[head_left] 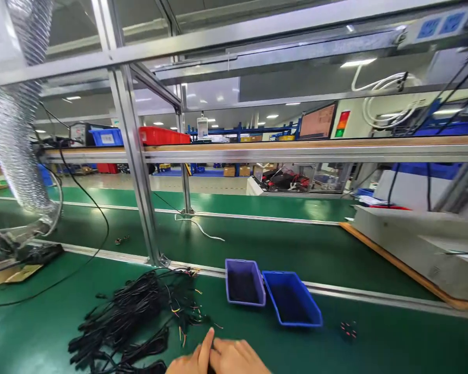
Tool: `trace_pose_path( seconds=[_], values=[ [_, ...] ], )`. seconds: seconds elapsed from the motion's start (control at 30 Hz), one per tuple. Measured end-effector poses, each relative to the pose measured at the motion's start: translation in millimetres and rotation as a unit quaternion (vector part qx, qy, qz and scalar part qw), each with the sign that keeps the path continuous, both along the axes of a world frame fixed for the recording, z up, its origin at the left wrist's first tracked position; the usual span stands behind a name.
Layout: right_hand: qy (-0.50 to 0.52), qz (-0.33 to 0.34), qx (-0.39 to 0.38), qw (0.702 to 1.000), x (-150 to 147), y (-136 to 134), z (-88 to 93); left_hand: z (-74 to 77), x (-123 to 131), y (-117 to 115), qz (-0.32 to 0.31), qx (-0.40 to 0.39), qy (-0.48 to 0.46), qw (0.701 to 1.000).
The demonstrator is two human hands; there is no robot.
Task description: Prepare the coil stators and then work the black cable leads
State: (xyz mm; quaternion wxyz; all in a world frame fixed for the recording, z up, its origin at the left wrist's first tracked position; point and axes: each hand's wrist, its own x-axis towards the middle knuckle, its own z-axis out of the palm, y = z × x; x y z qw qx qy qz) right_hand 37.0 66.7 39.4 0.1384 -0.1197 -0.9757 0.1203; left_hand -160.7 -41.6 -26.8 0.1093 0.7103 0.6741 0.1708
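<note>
At the bottom centre, my left hand (189, 362) and my right hand (239, 357) are pressed together, fingers curled in. A finger or thumb of the left hand points up where they meet. Something dark shows in the narrow gap between them, too small to make out. Just left of the hands lies a heap of black cables (136, 306). Their thin stripped wire ends (183, 311), some yellow, red and orange, reach toward my fingers. Beyond the hands stand a purple bin (262, 301) and a blue bin (315, 321), both dark inside.
Several small dark parts with reddish ends (348, 330) lie right of the bins. A metal upright (142, 197) rises behind the cables, joined to a shelf (257, 150). A silver duct (17, 145) hangs at left. A white cable (203, 229) lies farther back.
</note>
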Motion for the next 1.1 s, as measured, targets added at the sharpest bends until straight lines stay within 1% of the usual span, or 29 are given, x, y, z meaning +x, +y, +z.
trace_pose_path(
  seconds=[0.07,0.1,0.13,0.17,0.23,0.33,0.43,0.5,0.57,0.63,0.7,0.77,0.83,0.87,0.9,0.97,1.03,1.1],
  values=[
    [-0.001,-0.034,-0.015,0.999,12.8,20.9,20.4,2.5,16.1,16.6,0.029,-0.029,-0.083,0.996],
    [0.000,-0.112,-0.035,0.993,19.5,33.3,30.3,6.0,21.3,21.1,0.036,-0.024,-0.141,0.989],
    [0.001,-0.239,-0.027,0.971,25.4,45.9,38.4,10.6,25.0,23.5,0.046,-0.009,-0.210,0.977],
    [0.004,-0.312,-0.013,0.950,29.9,58.0,43.8,15.8,27.7,24.8,0.063,0.005,-0.287,0.956],
    [-0.001,-0.402,0.000,0.916,34.3,77.6,45.3,26.7,32.2,26.2,0.095,0.011,-0.421,0.902],
    [-0.019,-0.451,-0.001,0.892,37.5,90.1,30.7,38.9,41.9,32.6,0.113,-0.045,-0.542,0.831],
    [-0.024,-0.466,0.004,0.884,54.9,85.7,15.2,43.3,54.8,43.8,0.094,-0.088,-0.610,0.782],
    [-0.023,-0.471,0.012,0.882,76.5,79.2,9.9,43.5,63.1,51.0,0.076,-0.093,-0.639,0.760],
    [-0.023,-0.473,0.017,0.881,100.9,72.4,6.8,43.1,69.9,56.7,0.059,-0.097,-0.656,0.747],
    [-0.023,-0.473,0.021,0.881,122.7,65.5,3.1,42.7,74.9,61.0,0.039,-0.112,-0.662,0.740],
    [-0.022,-0.471,0.024,0.882,138.9,58.6,-2.3,42.3,78.3,64.3,0.018,-0.130,-0.658,0.742],
    [-0.008,-0.458,0.037,0.888,149.0,52.1,-8.4,41.4,80.5,67.2,-0.003,-0.130,-0.637,0.760],
    [0.024,-0.438,0.071,0.896,152.9,46.8,-11.9,39.8,82.5,69.5,-0.013,-0.091,-0.614,0.784],
    [0.042,-0.432,0.095,0.896,152.2,44.7,-12.0,38.9,83.7,70.4,-0.016,-0.083,-0.609,0.788],
    [0.053,-0.427,0.118,0.895,149.8,42.9,-10.7,38.0,85.2,71.1,-0.022,-0.093,-0.611,0.786],
    [0.033,-0.406,0.135,0.903,139.8,40.5,-5.5,36.4,88.5,72.0,-0.042,-0.154,-0.627,0.762],
    [-0.020,-0.362,0.115,0.925,124.4,39.5,-0.2,35.5,91.5,72.2,-0.059,-0.214,-0.643,0.733],
    [-0.059,-0.328,0.092,0.938,107.1,40.5,1.4,35.6,93.0,72.2,-0.059,-0.223,-0.656,0.718]
  ],
)
